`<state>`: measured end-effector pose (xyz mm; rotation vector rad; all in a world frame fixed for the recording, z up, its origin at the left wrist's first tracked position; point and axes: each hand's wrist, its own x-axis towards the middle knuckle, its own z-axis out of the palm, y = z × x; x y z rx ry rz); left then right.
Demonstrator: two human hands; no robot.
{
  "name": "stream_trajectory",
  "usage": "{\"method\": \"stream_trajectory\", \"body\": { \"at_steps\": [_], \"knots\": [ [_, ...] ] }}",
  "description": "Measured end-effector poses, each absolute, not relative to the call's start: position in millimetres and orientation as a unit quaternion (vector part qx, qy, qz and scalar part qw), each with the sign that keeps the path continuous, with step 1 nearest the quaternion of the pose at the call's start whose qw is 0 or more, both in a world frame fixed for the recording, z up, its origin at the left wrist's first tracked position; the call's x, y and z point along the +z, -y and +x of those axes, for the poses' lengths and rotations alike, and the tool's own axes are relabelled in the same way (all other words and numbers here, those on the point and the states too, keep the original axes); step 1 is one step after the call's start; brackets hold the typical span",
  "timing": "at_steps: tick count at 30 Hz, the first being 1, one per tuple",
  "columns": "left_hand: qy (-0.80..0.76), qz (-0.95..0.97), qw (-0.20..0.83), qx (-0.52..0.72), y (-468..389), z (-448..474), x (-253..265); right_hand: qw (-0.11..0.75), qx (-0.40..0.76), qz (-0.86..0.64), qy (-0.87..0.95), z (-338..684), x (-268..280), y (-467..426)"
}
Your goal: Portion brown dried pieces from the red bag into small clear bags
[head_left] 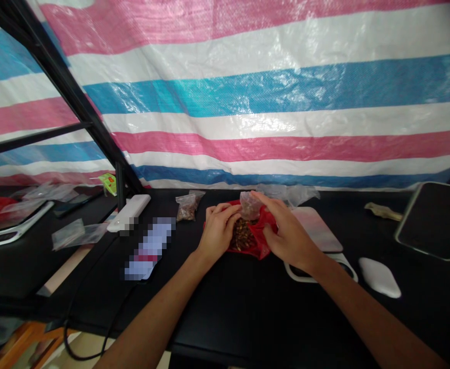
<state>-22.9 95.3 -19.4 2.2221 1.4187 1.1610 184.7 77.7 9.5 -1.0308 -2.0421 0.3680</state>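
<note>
Red bag: the red bag point(261, 249) lay open on the black table point(217, 312), between the person's two hands, with brown pieces point(242, 234) loose inside.
Clear bag: a small clear bag point(249, 206) stood over its mouth; brown showed in or through the plastic, which of the two could not be told.
Left hand: the left hand point(218, 229) was curled, its fingertips gripping the clear bag's left edge.
Right hand: the right hand point(288, 236) had its forefinger at the clear bag's top and its thumb by the red bag; whether it gripped either could not be told.
Small bags: two small bags point(186, 208), at least the front one filled with brown bits, lay near the back edge.
Scale: a scale point(321, 233) sat just right of the red bag, partly under the right wrist.
Table: a phone point(148, 251) lay left, a white case point(379, 278) right.
Room: a striped sheet point(248, 97) hung behind, a black frame point(61, 82) at left.
</note>
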Motion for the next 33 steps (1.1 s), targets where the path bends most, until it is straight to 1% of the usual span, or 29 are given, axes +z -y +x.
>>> {"method": "stream_trajectory", "body": {
  "at_steps": [4,7,14,17,20,22,24,26,27,29,33],
  "knots": [
    [-0.465,0.784,0.149,0.384,-92.1,-19.9,-15.0,0.369,0.188,-0.383,0.826,181.5,5.3,-76.5],
    [-0.443,0.801,0.160,0.369,-89.6,-17.4,-11.5,0.359,0.194,-0.371,0.835,178.4,4.0,-73.8],
    [-0.448,0.794,0.140,0.386,-88.5,-17.7,-10.8,0.368,0.198,-0.378,0.826,177.1,6.7,-72.3],
    [-0.458,0.776,0.123,0.417,-89.3,-18.7,-11.6,0.376,0.197,-0.385,0.820,176.7,8.6,-72.6],
    [-0.484,0.753,0.097,0.435,-90.7,-21.7,-9.1,0.387,0.184,-0.393,0.813,177.9,9.2,-74.8],
    [-0.510,0.744,0.057,0.427,-91.5,-25.5,-6.0,0.392,0.167,-0.405,0.809,179.9,8.4,-77.6],
    [-0.562,0.717,0.001,0.411,-92.3,-31.0,-4.0,0.390,0.145,-0.421,0.806,182.5,7.4,-80.5],
    [-0.629,0.680,-0.023,0.377,-93.1,-37.3,-4.5,0.383,0.125,-0.433,0.806,185.3,7.5,-82.0],
    [-0.656,0.666,-0.015,0.354,-93.4,-40.3,-5.8,0.379,0.116,-0.436,0.808,186.7,8.3,-82.0],
    [-0.675,0.667,0.037,0.313,-93.4,-45.4,-9.8,0.361,0.100,-0.428,0.823,189.3,11.6,-80.3],
    [-0.578,0.734,0.180,0.308,-89.9,-51.2,-14.9,0.268,0.086,-0.392,0.876,193.5,18.4,-75.2]
  ]
}}
